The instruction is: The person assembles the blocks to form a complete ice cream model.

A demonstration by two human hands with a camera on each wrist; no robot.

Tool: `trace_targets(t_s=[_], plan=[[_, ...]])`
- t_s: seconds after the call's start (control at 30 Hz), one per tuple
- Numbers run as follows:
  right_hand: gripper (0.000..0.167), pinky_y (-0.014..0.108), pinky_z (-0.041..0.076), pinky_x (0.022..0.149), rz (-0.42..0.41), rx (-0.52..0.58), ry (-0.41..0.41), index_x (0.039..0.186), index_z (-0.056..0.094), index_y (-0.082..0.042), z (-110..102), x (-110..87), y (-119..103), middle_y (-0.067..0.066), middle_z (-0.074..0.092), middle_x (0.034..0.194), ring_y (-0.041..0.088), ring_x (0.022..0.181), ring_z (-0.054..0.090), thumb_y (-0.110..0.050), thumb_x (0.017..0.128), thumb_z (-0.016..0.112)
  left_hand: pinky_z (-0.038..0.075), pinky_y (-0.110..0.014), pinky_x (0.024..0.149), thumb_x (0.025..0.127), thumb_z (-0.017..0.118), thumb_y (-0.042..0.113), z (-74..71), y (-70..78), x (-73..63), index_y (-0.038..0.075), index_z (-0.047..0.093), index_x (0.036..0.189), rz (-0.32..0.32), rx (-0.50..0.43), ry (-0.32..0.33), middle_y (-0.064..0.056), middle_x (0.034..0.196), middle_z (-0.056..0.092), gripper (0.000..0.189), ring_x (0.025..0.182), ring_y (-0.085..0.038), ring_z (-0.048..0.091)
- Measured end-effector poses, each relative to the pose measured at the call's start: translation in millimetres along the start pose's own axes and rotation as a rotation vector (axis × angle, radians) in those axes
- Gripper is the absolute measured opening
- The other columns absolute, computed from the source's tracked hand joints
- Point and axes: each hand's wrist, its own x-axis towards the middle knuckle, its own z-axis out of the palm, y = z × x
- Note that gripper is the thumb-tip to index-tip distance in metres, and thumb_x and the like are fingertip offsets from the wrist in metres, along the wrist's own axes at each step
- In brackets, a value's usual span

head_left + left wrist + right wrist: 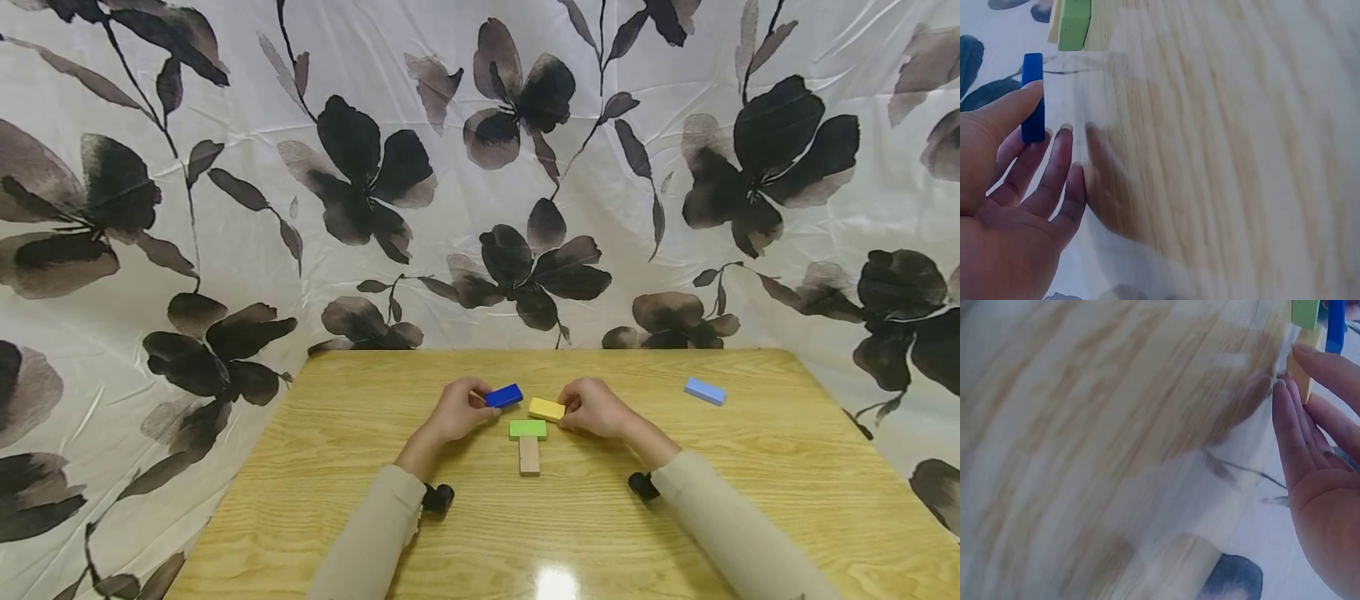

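Note:
Between thumb and fingers, my left hand [456, 410] pinches a dark blue block [504, 396]; the left wrist view shows this blue block [1033, 100] held on edge by thumb and fingertips. My right hand [596, 408] pinches the right end of a yellow block [547, 409]. The right wrist view has the yellow block [1299, 378] under the thumb, with the blue one just beyond. Nearer to me lies a green block [528, 429] placed crosswise at the far end of a plain wooden block [529, 457], so the two form a T.
A light blue block [705, 391] lies alone at the back right of the wooden table [337, 517]. Behind the table's far edge hangs a white cloth [450, 192] with dark flowers. Small black wrist cameras [438, 498] sit at both cuffs.

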Motion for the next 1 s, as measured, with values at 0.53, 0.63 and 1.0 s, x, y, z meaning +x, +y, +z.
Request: trace_targets(t_s=[0.53, 0.63, 1.0], plan=[[0.022, 0.028, 0.055, 0.070, -0.034, 0.001, -0.039, 0.099, 0.073, 0.004, 4.9, 12.2, 3.6, 0.008, 0.072, 0.087, 0.011, 0.076, 0.064, -0.001, 0.081, 0.084, 0.058, -0.036, 0.082, 0.089, 0.080, 0.007, 5.1, 3.1, 5.6, -0.004, 0.067, 0.115, 0.012, -0.027, -0.035, -0.016, 0.109, 0.067, 0.031, 0.095, -0.025, 0.069], [0.023, 0.028, 0.054, 0.070, -0.037, -0.003, -0.050, 0.102, 0.073, 0.004, 5.7, 13.0, 3.3, 0.008, 0.071, 0.087, 0.011, 0.076, 0.064, -0.001, 0.082, 0.083, 0.058, -0.037, 0.083, 0.089, 0.079, 0.005, 6.7, 5.4, 5.9, -0.004, 0.067, 0.116, 0.007, -0.031, -0.042, -0.017, 0.110, 0.067, 0.031, 0.096, -0.026, 0.069], [0.027, 0.029, 0.055, 0.072, -0.042, 0.011, -0.070, 0.107, 0.072, 0.007, 7.5, 14.2, -2.5, 0.009, 0.070, 0.089, 0.012, 0.077, 0.064, 0.002, 0.083, 0.081, 0.058, -0.037, 0.081, 0.089, 0.080, 0.006, 10.2, 9.3, 9.4, -0.003, 0.067, 0.117, 0.004, 0.005, -0.048, -0.016, 0.110, 0.066, 0.032, 0.095, -0.026, 0.069]])
